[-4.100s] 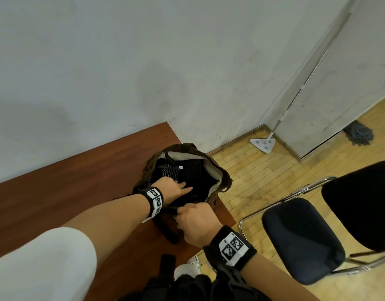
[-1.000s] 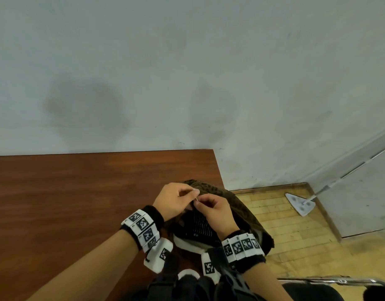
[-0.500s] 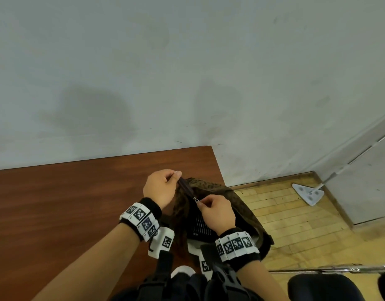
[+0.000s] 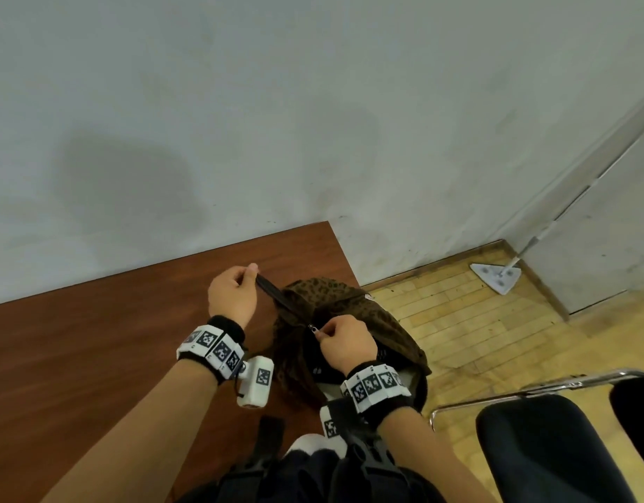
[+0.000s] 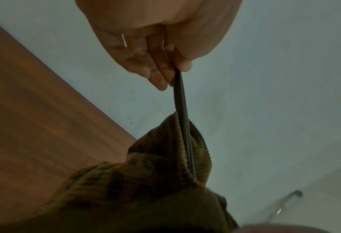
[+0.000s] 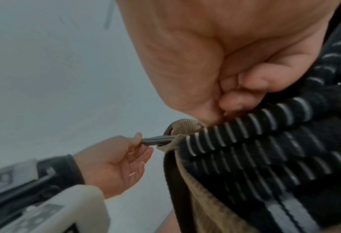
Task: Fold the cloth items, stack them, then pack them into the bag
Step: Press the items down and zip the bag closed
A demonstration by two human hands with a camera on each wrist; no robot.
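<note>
Closing stage, by the look of it: bag (image 4: 353,321), brown leopard-print corduroy, sits at the desk's (image 4: 95,350) right-hand far corner, partly overhanging the edge above the wooden floor.

Contents: black cloth item with white stripes (image 6: 265,149), already inside the bag, visible through the gap in the opening just below the right hand. No loose cloth lies on the desk beside the bag, so folding, stacking and packing appear done; what remains, as judged, is running the zip shut along the rest of the mouth.

Left hand (image 4: 233,295): up and left of the bag, thumb and forefinger pinching the end of the dark zipper tape (image 5: 182,113) and holding it taut; other fingers loosely curled.

Right hand (image 4: 344,343): over the bag's mouth, fingers curled, pinching the small metal zipper pull (image 4: 312,327). The right wrist view hides the pull itself behind the palm.

Orientation: the bag's opening faces up towards the wearer. Its long axis, along the zip line, runs from the left hand's end, nearer the wall, down towards the wearer's body; the stretched tape marks that line.

Surroundings, outward from the bag: pale wall (image 4: 313,121) behind; flat mop head (image 4: 496,279) on the floor to the right; black-cushioned chair with chrome frame (image 4: 552,448) nearer right.
</note>
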